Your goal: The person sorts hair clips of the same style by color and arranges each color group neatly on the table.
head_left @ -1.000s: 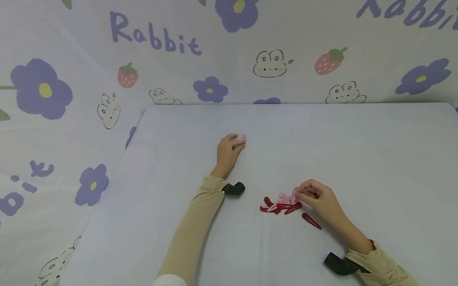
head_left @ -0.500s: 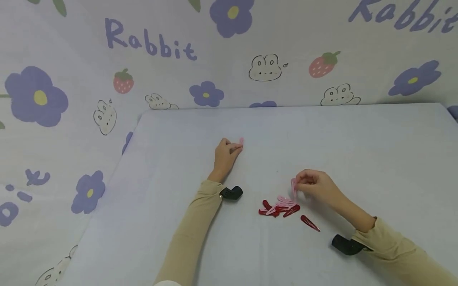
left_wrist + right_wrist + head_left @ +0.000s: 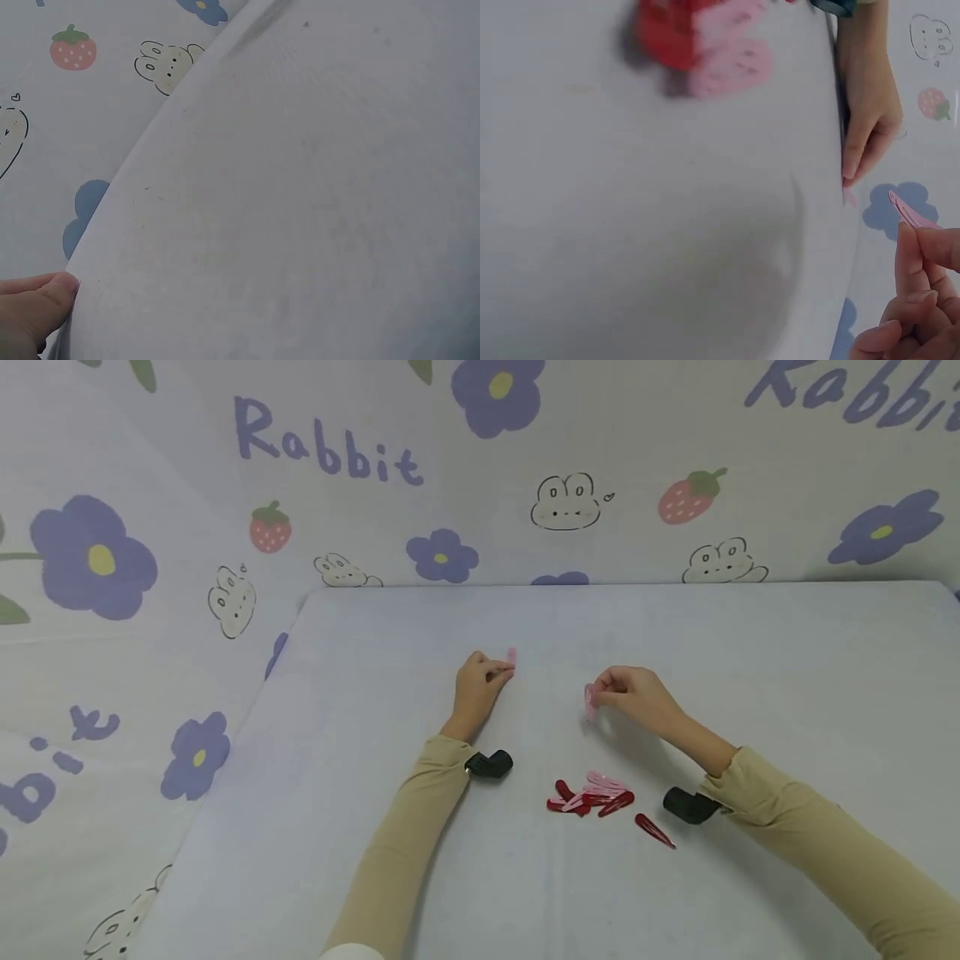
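Note:
A pink snap hair clip [image 3: 588,702] hangs upright from my right hand [image 3: 636,697], pinched between thumb and index finger above the table. In the right wrist view the same clip sticks out past the fingertips [image 3: 908,229]. Farther back and to the left, my left hand [image 3: 476,695] pinches the lower end of another pink clip [image 3: 512,657] at the tabletop. The left wrist view shows only part of that hand, and its clip is hidden there. Nearer me lies a loose pile of red and pink hair clips [image 3: 592,795], with one red clip [image 3: 656,832] apart at its right.
A white cloth covers the table [image 3: 787,710]. Behind and to the left hangs a backdrop [image 3: 622,435] printed with flowers, strawberries and rabbits. Black wrist devices stick out from both tan sleeves [image 3: 810,835].
My right hand has lifted a pink clip from the pile and carried it back and left, closer to my left hand. My left hand keeps its place with its clip.

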The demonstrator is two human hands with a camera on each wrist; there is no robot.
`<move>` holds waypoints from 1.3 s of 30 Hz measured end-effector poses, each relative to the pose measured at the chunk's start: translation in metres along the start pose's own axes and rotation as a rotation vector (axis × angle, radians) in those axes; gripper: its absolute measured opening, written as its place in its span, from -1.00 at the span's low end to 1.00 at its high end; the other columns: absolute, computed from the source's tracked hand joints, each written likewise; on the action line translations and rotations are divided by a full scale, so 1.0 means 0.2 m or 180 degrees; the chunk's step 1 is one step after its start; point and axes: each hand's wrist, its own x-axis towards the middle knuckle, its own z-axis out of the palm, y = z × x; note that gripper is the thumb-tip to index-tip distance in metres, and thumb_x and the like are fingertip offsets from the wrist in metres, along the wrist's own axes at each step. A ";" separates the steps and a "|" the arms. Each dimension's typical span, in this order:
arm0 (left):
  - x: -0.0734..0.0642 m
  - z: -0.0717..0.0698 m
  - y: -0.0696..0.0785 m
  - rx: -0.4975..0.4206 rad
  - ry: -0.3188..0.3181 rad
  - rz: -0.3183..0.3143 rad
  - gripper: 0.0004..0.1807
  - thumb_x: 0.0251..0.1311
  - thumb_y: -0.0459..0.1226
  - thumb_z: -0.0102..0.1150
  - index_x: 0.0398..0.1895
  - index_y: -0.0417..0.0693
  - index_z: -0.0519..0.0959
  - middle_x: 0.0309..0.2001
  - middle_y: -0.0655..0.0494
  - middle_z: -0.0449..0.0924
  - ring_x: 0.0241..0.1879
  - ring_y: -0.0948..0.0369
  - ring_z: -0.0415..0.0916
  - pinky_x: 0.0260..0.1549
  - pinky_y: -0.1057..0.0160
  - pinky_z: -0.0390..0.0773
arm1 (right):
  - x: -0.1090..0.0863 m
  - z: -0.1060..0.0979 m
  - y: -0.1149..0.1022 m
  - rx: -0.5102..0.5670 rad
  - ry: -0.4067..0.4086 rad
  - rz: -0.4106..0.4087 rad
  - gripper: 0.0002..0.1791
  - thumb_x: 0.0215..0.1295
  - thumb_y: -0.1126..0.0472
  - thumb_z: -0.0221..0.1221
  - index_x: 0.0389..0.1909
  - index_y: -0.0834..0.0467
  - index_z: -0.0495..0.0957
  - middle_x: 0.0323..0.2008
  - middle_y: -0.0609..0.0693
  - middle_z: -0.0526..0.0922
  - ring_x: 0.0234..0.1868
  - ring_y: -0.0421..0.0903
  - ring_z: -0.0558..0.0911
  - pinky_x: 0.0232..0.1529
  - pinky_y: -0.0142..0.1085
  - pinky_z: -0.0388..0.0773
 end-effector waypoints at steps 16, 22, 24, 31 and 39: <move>-0.04 0.01 0.01 -0.0095 0.0078 0.0003 -0.86 0.02 -0.28 0.25 -0.38 -0.17 0.68 -0.59 0.10 0.26 -0.60 0.20 0.17 -0.54 0.29 0.22 | 0.33 0.10 0.04 0.0145 0.0233 0.0577 -0.81 0.09 0.28 0.19 -0.38 0.37 0.55 -0.45 0.10 0.60 -0.29 -0.04 0.43 -0.25 -0.27 0.29; -0.03 0.00 0.01 -0.0098 0.0061 -0.0005 -0.86 0.02 -0.28 0.25 -0.37 -0.16 0.68 -0.59 0.11 0.26 -0.59 0.23 0.16 -0.54 0.31 0.20 | 0.40 0.13 0.05 -0.0041 0.0306 0.0681 -0.81 0.04 0.28 0.20 -0.38 0.35 0.56 -0.48 0.07 0.58 -0.36 -0.06 0.40 -0.36 -0.30 0.28; -0.03 0.01 0.00 -0.0089 0.0071 0.0011 -0.86 0.02 -0.28 0.26 -0.38 -0.17 0.69 -0.59 0.11 0.26 -0.60 0.23 0.16 -0.55 0.31 0.20 | 0.42 0.14 0.07 -0.0096 0.0333 0.0689 -0.81 0.04 0.28 0.21 -0.38 0.35 0.57 -0.48 0.06 0.58 -0.39 -0.08 0.39 -0.39 -0.32 0.28; -0.02 0.01 -0.01 -0.0018 0.0045 -0.0026 -0.86 0.02 -0.26 0.26 -0.38 -0.13 0.69 -0.59 0.14 0.26 -0.59 0.23 0.18 -0.54 0.31 0.20 | 0.46 0.16 0.08 -0.0012 0.0249 0.0796 -0.78 0.05 0.26 0.22 -0.35 0.36 0.57 -0.50 0.03 0.58 -0.51 -0.16 0.40 -0.48 -0.36 0.31; 0.00 0.00 -0.01 -0.0024 0.0093 0.0014 -0.87 0.00 -0.27 0.27 -0.40 -0.14 0.69 -0.61 0.12 0.27 -0.60 0.21 0.20 -0.55 0.30 0.22 | 0.48 0.17 0.06 0.0015 0.0348 0.0889 -0.80 0.04 0.28 0.21 -0.35 0.35 0.56 -0.49 0.02 0.54 -0.46 -0.14 0.38 -0.43 -0.35 0.30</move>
